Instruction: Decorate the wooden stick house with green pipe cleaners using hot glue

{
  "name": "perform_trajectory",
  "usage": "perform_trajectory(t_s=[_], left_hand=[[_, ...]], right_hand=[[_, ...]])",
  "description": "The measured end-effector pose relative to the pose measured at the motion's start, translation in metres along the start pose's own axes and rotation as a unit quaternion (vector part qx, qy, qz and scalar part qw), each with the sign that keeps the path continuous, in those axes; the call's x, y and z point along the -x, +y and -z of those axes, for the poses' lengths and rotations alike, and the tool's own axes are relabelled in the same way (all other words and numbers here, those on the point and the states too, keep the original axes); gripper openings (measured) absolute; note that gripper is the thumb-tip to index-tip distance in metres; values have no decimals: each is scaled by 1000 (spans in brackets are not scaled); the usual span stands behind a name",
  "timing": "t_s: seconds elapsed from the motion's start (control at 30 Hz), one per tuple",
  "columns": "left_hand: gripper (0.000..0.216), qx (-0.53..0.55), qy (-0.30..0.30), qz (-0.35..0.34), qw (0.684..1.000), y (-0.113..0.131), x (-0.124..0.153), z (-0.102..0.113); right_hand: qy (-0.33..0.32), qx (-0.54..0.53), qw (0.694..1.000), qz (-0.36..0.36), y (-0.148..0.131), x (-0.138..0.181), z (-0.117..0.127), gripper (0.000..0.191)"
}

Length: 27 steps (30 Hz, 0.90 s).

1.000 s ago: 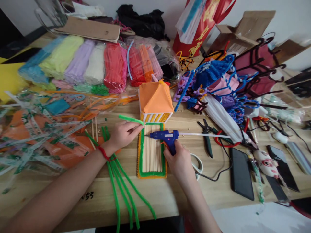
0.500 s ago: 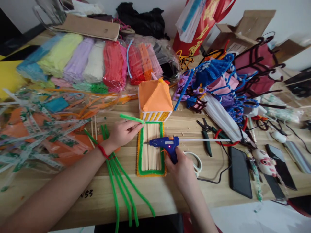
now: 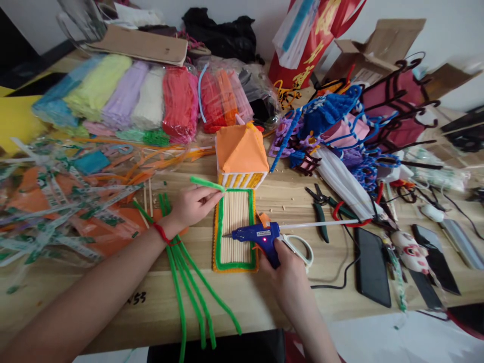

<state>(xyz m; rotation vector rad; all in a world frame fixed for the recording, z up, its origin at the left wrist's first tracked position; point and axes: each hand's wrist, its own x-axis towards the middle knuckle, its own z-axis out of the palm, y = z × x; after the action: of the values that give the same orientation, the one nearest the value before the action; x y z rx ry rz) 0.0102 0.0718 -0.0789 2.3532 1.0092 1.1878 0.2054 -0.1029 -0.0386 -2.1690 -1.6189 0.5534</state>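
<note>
My right hand (image 3: 289, 264) grips a blue glue gun (image 3: 257, 235) with a lit red light; its nozzle points left over a panel of wooden sticks (image 3: 235, 229) edged in green and orange pipe cleaner. A white glue stick (image 3: 321, 222) juts from the gun's rear. My left hand (image 3: 192, 204) pinches a short green pipe cleaner (image 3: 207, 184) at the panel's upper left corner. Just beyond the panel stands a small house with an orange roof (image 3: 241, 151).
Long green pipe cleaners (image 3: 189, 287) lie beside my left wrist. Bagged coloured pipe cleaners (image 3: 143, 98) and torn wrappers (image 3: 56, 201) fill the left. White-handled scissors (image 3: 300, 247), pliers (image 3: 320, 212), phones (image 3: 372, 267) and blue and pink pipe-cleaner crafts (image 3: 340, 126) crowd the right.
My right hand has drawn the glue gun down the stick panel toward me, its nozzle moving from the panel's upper part to its lower half. My left hand has stayed put.
</note>
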Motion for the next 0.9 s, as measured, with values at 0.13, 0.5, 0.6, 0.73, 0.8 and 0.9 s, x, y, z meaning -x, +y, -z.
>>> perform_trajectory(t_s=[0.13, 0.5, 0.6, 0.73, 0.8, 0.9], left_hand=[[23, -2, -2, 4, 1000, -1, 1, -1], [21, -2, 0, -6, 1000, 0, 0, 0], [21, -4, 2, -6, 1000, 0, 0, 0], [21, -10, 2, -4, 1000, 1, 0, 0], [21, -11, 2, -4, 1000, 1, -1, 0], [19, -5, 7, -10, 1000, 1, -1, 0]], right_hand=[[4, -2, 1000, 14, 0, 5, 0, 14], [-8, -16, 1000, 7, 5, 13, 3, 20], [-11, -22, 1000, -2, 5, 14, 4, 20], [-16, -23, 1000, -4, 5, 17, 6, 17], [-23, -22, 999, -6, 5, 18, 6, 15], [-33, -23, 999, -11, 6, 20, 6, 16]])
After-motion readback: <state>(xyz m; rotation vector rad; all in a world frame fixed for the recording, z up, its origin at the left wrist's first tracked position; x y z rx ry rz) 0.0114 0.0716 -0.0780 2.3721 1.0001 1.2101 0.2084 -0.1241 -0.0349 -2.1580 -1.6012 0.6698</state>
